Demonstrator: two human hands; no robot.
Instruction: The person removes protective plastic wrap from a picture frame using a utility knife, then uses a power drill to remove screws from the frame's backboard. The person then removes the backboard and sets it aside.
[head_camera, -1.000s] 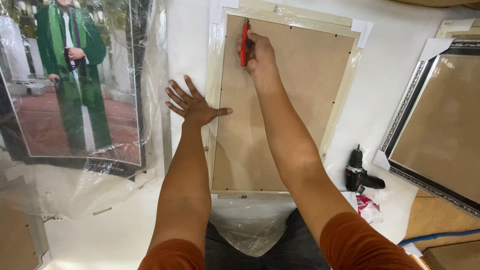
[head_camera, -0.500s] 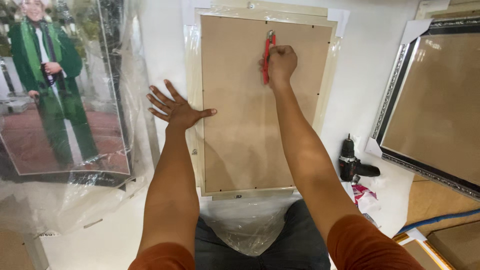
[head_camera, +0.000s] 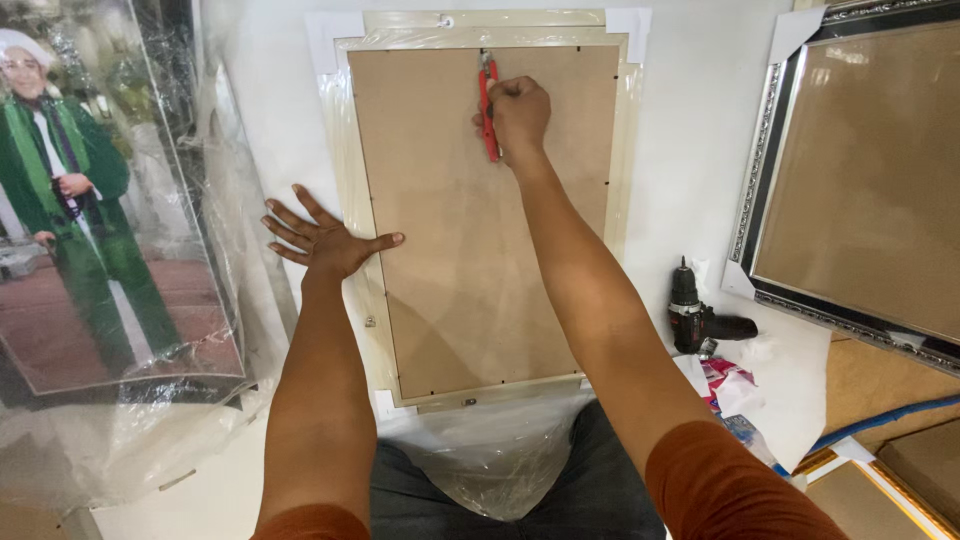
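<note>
While the left hand (head_camera: 325, 240) keeps pressing, fingers spread, on the frame (head_camera: 470, 260) edge, the right hand (head_camera: 518, 112), fisted around a red tool (head_camera: 488, 105), has slid rightward along the backing's top.

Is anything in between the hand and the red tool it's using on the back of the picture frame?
Nothing visible. The right hand is already wrapped around the red tool, on the brown backing board. The left hand lies flat on the frame's left edge.
</note>
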